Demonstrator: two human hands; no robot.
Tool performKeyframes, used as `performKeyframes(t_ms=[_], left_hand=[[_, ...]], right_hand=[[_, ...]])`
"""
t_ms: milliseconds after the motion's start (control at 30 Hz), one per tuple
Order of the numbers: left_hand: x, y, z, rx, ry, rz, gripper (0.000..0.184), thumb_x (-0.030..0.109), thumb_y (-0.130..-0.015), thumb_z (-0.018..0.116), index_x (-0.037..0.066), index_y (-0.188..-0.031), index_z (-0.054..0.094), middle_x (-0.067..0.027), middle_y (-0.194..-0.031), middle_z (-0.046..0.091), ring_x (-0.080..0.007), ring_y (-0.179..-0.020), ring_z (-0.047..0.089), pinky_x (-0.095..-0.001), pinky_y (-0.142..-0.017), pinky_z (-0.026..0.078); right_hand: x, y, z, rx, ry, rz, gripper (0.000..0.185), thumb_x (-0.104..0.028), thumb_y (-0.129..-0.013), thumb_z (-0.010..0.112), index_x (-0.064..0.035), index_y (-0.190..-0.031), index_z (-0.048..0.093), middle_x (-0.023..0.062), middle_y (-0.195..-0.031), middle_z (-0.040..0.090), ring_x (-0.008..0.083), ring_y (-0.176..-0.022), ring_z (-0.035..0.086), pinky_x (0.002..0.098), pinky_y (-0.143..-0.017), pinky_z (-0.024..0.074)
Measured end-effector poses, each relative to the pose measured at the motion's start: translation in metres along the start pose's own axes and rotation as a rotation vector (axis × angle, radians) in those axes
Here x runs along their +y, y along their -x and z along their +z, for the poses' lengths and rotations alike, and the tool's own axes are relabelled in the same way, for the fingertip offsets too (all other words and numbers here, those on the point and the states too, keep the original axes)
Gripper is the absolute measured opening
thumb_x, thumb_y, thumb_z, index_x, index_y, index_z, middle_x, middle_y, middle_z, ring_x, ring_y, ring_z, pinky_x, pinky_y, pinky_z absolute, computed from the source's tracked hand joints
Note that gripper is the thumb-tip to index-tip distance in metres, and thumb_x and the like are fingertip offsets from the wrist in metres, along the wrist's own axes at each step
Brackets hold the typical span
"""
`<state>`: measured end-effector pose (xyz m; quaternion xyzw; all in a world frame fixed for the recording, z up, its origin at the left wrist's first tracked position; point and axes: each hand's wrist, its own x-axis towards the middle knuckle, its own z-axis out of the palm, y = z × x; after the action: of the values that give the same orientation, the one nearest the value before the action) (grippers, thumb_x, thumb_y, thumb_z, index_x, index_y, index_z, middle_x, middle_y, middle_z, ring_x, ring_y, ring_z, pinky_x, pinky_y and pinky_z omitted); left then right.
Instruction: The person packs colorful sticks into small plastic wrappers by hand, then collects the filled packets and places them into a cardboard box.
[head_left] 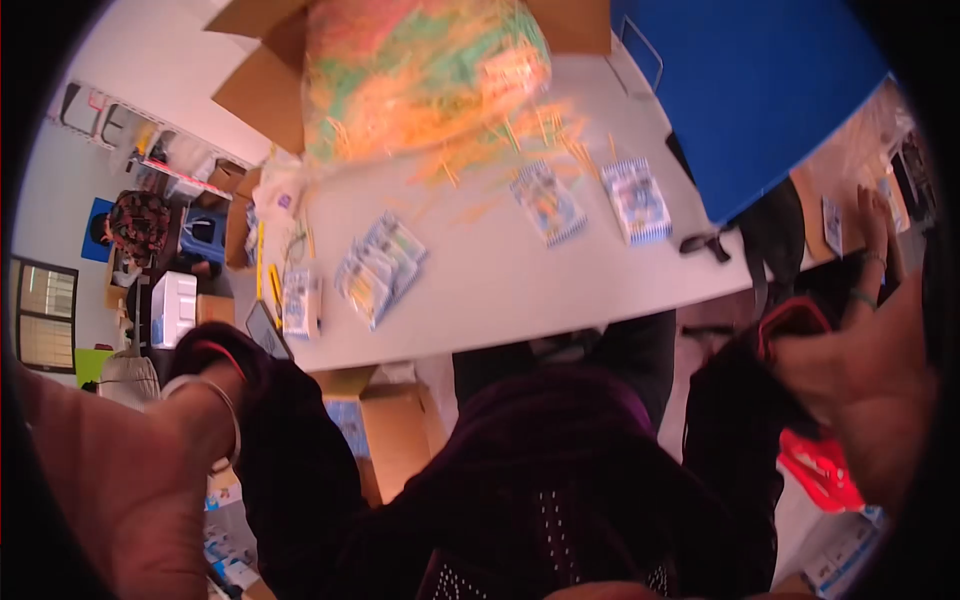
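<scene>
My left hand [130,490] is raised close to the camera at the left edge, with a bracelet on the wrist. My right hand [865,380] is likewise close at the right edge, with a dark watch on the wrist. The fingers of both are outside the view, so what they hold, if anything, is hidden. Both hands are off the table [470,300]. On it lie a fanned group of blue-and-white packets [380,265], a small stack [300,303] at the left corner, and two more piles, a left one [548,203] and a right one [637,200].
A large clear bag [420,80] of thin coloured sticks spills onto the far table, by an open cardboard box [260,85]. A blue panel [750,90] stands at right. Another person's hand [875,220] is beyond it; another person [145,225] sits far left.
</scene>
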<state>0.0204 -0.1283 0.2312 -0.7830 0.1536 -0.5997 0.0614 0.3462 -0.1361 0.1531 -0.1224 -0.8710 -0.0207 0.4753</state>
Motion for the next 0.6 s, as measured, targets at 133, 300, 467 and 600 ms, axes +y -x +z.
performKeyframes(t_ms=[133,300,467,600], left_hand=[[-0.005,-0.006,-0.010,-0.041,0.022,-0.048,0.035,0.005,-0.081,0.060,0.000,-0.115,0.054,-0.0093,-0.108,0.059,-0.0163,-0.089,0.058,-0.0266,-0.079,0.045],[0.000,-0.006,-0.013,-0.060,0.037,-0.079,0.034,0.006,-0.081,0.060,0.000,-0.115,0.054,-0.0096,-0.108,0.059,-0.0168,-0.090,0.058,-0.0268,-0.079,0.045],[0.001,-0.004,-0.012,-0.042,0.037,-0.087,0.034,0.007,-0.082,0.060,0.000,-0.114,0.054,-0.0100,-0.108,0.059,-0.0173,-0.090,0.058,-0.0269,-0.079,0.045],[0.003,-0.004,-0.012,-0.056,0.033,-0.098,0.033,0.007,-0.082,0.060,0.000,-0.114,0.055,-0.0102,-0.108,0.059,-0.0177,-0.090,0.058,-0.0271,-0.079,0.045]], right_hand=[[-0.001,-0.001,-0.004,-0.021,-0.027,0.025,0.067,-0.036,-0.078,0.061,0.0073,-0.125,0.043,0.0201,-0.122,0.050,0.0253,-0.102,0.053,0.0331,-0.085,0.0417],[0.000,0.002,-0.005,-0.040,-0.023,0.028,0.064,-0.035,-0.079,0.061,0.0068,-0.124,0.044,0.0193,-0.122,0.050,0.0247,-0.103,0.053,0.0325,-0.085,0.0416],[0.000,0.003,-0.007,-0.062,-0.024,0.034,0.061,-0.033,-0.080,0.060,0.0063,-0.123,0.045,0.0185,-0.121,0.051,0.0241,-0.103,0.053,0.0320,-0.086,0.0416],[0.003,0.004,-0.007,-0.059,-0.031,0.048,0.058,-0.031,-0.080,0.060,0.0059,-0.123,0.046,0.0179,-0.121,0.051,0.0236,-0.104,0.053,0.0315,-0.086,0.0416]])
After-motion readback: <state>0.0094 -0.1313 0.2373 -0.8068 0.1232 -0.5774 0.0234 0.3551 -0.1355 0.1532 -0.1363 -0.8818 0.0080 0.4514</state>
